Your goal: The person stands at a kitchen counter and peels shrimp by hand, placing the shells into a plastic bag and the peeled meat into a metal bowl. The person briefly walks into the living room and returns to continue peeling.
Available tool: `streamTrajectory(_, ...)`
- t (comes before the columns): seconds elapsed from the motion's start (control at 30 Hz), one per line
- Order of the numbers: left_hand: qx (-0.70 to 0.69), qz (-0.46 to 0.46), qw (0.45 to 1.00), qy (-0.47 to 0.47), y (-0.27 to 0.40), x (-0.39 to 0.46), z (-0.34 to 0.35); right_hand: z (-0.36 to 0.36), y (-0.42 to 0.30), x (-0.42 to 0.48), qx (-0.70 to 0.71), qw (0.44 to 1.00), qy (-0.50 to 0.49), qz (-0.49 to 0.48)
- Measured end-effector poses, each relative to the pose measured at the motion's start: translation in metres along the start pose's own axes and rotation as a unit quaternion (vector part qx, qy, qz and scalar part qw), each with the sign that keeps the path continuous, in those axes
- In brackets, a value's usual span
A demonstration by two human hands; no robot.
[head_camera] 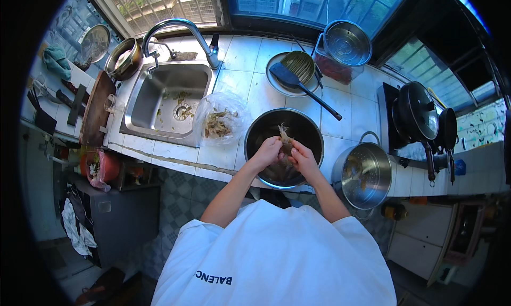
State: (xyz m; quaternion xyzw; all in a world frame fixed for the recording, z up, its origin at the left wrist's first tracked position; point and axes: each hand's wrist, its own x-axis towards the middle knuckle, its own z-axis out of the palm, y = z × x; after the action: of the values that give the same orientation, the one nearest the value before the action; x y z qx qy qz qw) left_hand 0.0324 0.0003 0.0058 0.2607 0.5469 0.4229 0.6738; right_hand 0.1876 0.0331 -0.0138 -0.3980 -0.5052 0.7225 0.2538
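Observation:
Over a round metal basin [250,136], my left hand [268,152] and my right hand [304,159] grip a raw shrimp [285,139] between their fingertips. Its pale, feathery end sticks up past my fingers towards the window. More greyish shrimp seem to lie low in the basin, but shadow and my hands partly hide them. Just left of the basin sits a clear plastic bag [229,100] holding a heap of brownish scraps [218,123], probably shrimp shells. On the right, a perforated steel strainer pot [377,168] stands at the counter edge with a few orange-brown bits inside.
A steel sink [159,106] with scraps round its drain lies left, under a curved faucet [175,22]. Behind the basin, a black spatula [305,91] rests across a bowl [301,66]. A lidded pan [419,110] sits on the stove at right. A wooden board [96,110] leans left.

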Motion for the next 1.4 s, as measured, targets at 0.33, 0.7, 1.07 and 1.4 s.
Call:
streamTrajectory(0.33, -0.012, -0.007, 0.997, -0.073, 0.005, -0.001, -0.019, 0.004, -0.035, -0.002, 0.109, 0.982, -0.057, 0.146)
streamTrajectory(0.7, 0.067, 0.084, 0.994, 0.005, -0.018, 0.029, -0.025, 0.042, -0.011, -0.011, -0.628, 0.715, 0.194, -0.238)
streamTrajectory(1.07, -0.162, -0.069, 0.973, -0.147, 0.000, 0.026, -0.030, 0.060, 0.005, -0.004, -0.443, 0.833, 0.291, -0.155)
streamTrajectory(1.4, -0.057, -0.017, 0.974, -0.217, -0.002, 0.025, -0.033, 0.050, 0.000, -0.012, -0.529, 0.791, 0.264, -0.154)
